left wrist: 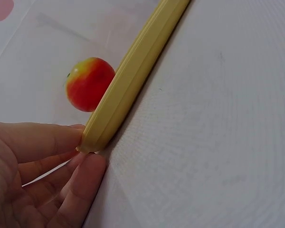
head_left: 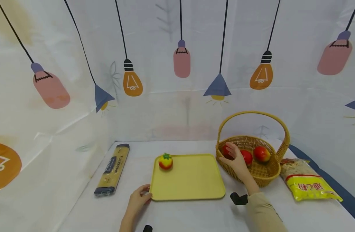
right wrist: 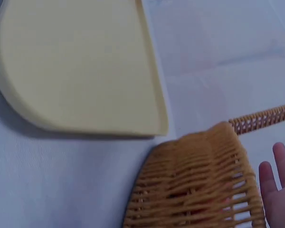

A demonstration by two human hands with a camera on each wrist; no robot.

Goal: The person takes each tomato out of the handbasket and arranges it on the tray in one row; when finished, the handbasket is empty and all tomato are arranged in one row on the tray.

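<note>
My left hand [head_left: 138, 199] pinches the near left corner of a yellow tray [head_left: 191, 177]; in the left wrist view the thumb lies over the rim and a finger under it. A red-and-yellow fruit with a green leafy top [head_left: 165, 161] sits on the tray's far left part. Over the wicker basket [head_left: 262, 180] reaches my right hand [head_left: 237, 161], fingers spread and fairly straight, close to a red fruit [head_left: 226, 151] that it partly covers. Beside it in the basket lie another red fruit [head_left: 247, 157] and a red-yellow one [head_left: 262, 153].
A long yellow packet with dark ends [head_left: 113, 169] lies left of the tray. At the right, a yellow-and-clear food bag [head_left: 309, 180] lies close against the basket. The basket's tall handle [head_left: 252, 112] arches above it. A patterned cloth [head_left: 165, 112] hangs behind the table.
</note>
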